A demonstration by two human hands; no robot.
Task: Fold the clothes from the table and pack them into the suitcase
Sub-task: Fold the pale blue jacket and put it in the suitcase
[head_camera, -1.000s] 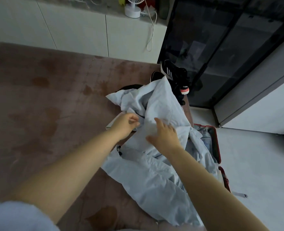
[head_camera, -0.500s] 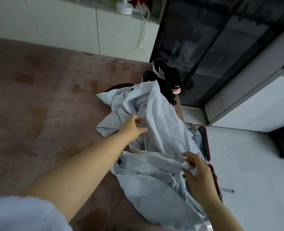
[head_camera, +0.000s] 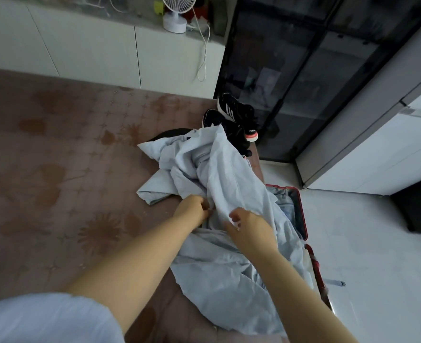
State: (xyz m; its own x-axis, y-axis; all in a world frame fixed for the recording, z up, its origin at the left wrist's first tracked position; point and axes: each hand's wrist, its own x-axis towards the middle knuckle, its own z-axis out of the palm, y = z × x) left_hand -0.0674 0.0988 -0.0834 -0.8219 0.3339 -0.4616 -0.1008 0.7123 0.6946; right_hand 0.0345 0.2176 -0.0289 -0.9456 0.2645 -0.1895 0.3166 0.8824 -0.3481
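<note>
At the table's (head_camera: 56,169) right edge, my left hand (head_camera: 194,210) and right hand (head_camera: 250,224) pinch the crumpled pale blue shirt (head_camera: 229,174), though the left's fingertips are buried, so that is probable. Its tail overhangs the open red suitcase (head_camera: 301,214); a loosened pinch could let it slide in unfolded.

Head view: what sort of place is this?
Likely a room in a home: a table under a floral cloth, a white cabinet carrying a small desk fan, and a red suitcase open on the floor.

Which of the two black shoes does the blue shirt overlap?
The nearer shoe: the shirt covers its side. The farther shoe, behind it, sits clear.
</note>
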